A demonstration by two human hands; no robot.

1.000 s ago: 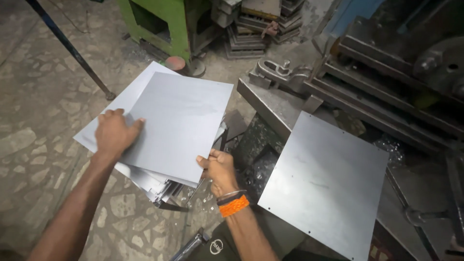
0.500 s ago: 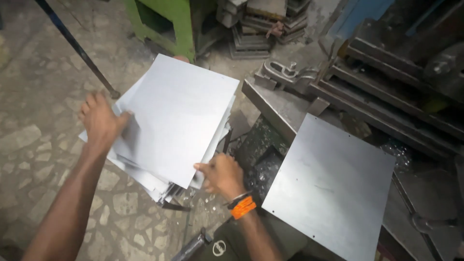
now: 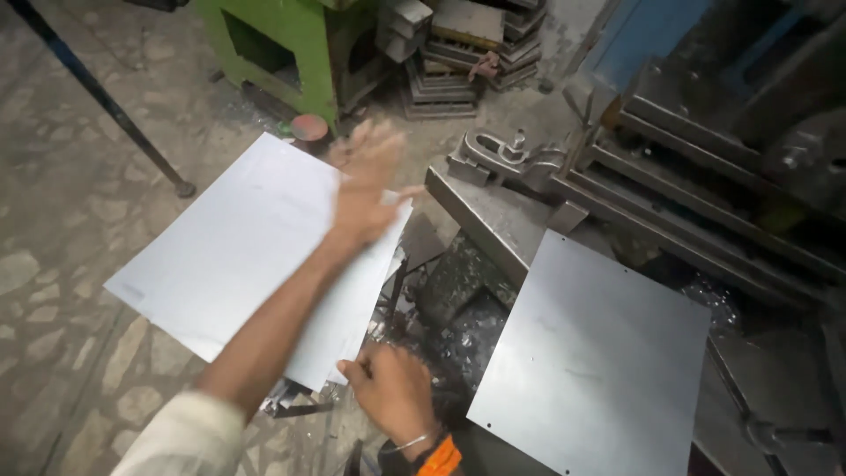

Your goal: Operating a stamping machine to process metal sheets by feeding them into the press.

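Observation:
A stack of thin grey metal sheets (image 3: 238, 256) lies tilted over the stone floor at the left. My left hand (image 3: 370, 176) reaches across it to its far right edge, blurred, with fingers spread and nothing in them. At the stack's near corner my right hand (image 3: 392, 392), with an orange band at the wrist, grips the sheets' edge. A single grey metal sheet (image 3: 590, 370) lies flat on the machine table to the right, apart from both hands.
A metal clamp (image 3: 502, 154) sits on the machine bed behind the single sheet. At the back stand a green machine base (image 3: 282, 53) and piled metal blocks (image 3: 467, 53). A dark slanted pole (image 3: 97, 97) crosses the floor at left. Metal chips lie below the table.
My left hand left the stack's left edge and swept across the top to the far right edge. My right hand has stayed at the near corner.

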